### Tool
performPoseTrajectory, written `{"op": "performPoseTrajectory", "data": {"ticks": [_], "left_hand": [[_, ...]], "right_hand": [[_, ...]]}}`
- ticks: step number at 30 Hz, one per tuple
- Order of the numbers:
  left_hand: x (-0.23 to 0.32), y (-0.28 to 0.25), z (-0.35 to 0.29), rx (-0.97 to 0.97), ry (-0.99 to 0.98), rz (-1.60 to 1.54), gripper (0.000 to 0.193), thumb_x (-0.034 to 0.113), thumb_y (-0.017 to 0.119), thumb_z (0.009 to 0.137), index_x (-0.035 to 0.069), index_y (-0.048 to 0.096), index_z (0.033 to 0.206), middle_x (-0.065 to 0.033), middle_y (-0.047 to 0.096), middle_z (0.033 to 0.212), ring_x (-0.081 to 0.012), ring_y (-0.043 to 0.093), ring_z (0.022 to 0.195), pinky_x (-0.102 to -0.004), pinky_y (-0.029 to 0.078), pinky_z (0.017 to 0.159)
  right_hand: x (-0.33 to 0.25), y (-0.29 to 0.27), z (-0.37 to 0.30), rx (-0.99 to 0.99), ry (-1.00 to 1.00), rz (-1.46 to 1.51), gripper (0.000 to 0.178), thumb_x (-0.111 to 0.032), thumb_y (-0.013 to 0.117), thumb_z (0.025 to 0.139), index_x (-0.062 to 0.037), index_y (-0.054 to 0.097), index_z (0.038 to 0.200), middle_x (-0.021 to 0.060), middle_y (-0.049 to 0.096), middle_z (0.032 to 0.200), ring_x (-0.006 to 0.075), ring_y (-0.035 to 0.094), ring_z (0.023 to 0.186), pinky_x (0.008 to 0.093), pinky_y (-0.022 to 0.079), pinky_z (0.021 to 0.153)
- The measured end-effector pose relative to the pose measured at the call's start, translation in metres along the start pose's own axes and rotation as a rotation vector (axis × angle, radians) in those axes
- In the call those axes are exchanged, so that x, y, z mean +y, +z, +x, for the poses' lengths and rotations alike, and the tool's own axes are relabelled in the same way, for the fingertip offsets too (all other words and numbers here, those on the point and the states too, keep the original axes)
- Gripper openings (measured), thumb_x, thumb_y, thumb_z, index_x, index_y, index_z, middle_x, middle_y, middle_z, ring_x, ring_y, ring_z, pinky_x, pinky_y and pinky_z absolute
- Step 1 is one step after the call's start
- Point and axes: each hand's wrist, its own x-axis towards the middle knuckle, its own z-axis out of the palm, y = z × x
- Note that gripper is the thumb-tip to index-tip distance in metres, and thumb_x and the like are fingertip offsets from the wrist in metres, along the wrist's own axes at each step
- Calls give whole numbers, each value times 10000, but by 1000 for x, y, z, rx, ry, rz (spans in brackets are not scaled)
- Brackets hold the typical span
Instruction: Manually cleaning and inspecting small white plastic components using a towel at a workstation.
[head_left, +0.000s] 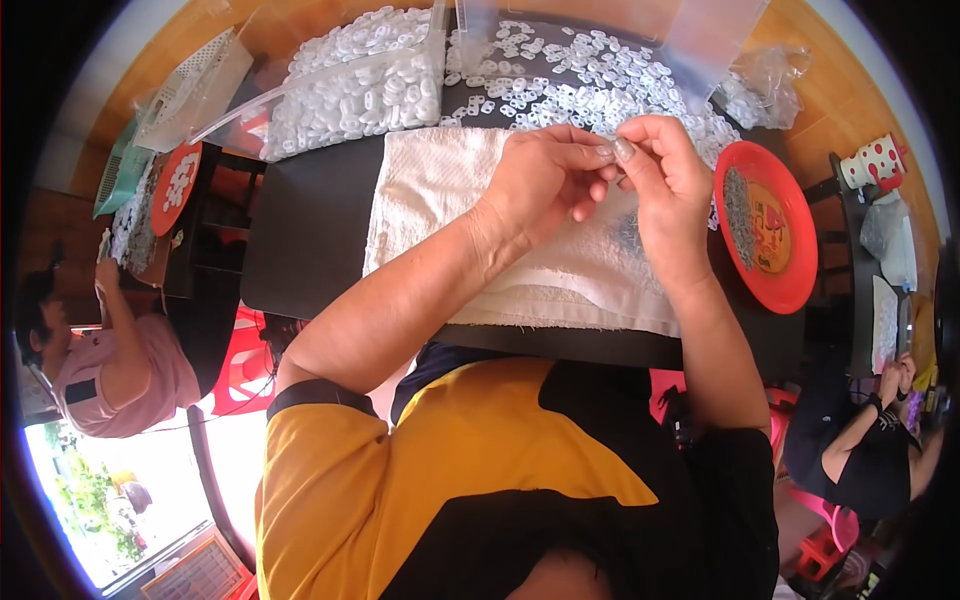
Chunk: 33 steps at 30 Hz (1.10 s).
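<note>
Over the far right part of a white towel (430, 200), my left hand (545, 175) and my right hand (672, 185) meet fingertip to fingertip. Both are closed in a pinch, thumbs against forefingers. Whatever lies between the fingertips is too small and covered to make out. Just beyond them, many small white oval plastic pieces (575, 100) with holes are spread on the black table (300, 240). Right of my right hand stands a red round plate (790, 270) holding a heap of small grey metal-looking parts (738, 215). More small grey bits (628, 232) lie on the towel, partly behind my right hand.
A clear plastic bin (350, 100) full of white pieces stands at the far left. Another clear container (710, 45) and a plastic bag (775, 90) are at the far right. Co-workers sit at the left (130, 370) and right (870, 440), each at another table.
</note>
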Motion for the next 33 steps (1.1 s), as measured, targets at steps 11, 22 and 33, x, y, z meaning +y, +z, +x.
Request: {"op": "performPoseTrajectory", "data": {"ticks": [11, 22, 33], "left_hand": [[6, 4, -6, -36, 24, 231, 112, 56, 596, 903, -51, 611, 933, -123, 638, 787, -152, 583, 584, -252, 406, 419], [2, 7, -8, 5, 154, 260, 78, 49, 601, 895, -29, 604, 907, -114, 639, 778, -159, 586, 563, -263, 412, 412], [4, 2, -9, 50, 154, 101, 108, 47, 586, 897, -52, 595, 940, -126, 638, 779, -164, 594, 586, -267, 436, 434]], "right_hand": [[1, -11, 8, -80, 17, -87, 65, -12, 585, 894, -14, 587, 959, 10, 619, 834, 61, 556, 700, 212, 446, 597], [1, -8, 6, -26, -19, -9, 68, -19, 580, 903, -12, 601, 967, 17, 635, 840, 70, 569, 712, 220, 457, 597], [-2, -13, 8, -90, -26, -141, 45, -52, 587, 913, -18, 595, 941, -6, 599, 776, 58, 511, 665, 218, 437, 576]]}}
